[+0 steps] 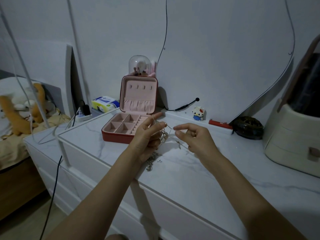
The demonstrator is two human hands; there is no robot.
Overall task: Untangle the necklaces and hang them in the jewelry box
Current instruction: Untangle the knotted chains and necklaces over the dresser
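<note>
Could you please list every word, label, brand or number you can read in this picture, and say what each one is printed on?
No text can be read in this picture.
Tissue pack: blue and yellow printing with a blue label, too small and blurred to read.
Red bar on the ledge: a pale mark, illegible.
Jewelry box: no lettering visible.
Block figure: no lettering visible.

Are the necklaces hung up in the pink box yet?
Not yet. Done: the jewelry box stands open, its four lid hooks bare. In hand: the left hand holds the tangled necklaces while the right hand pinches one chain. Left: untangling everything and hanging each necklace.
</note>
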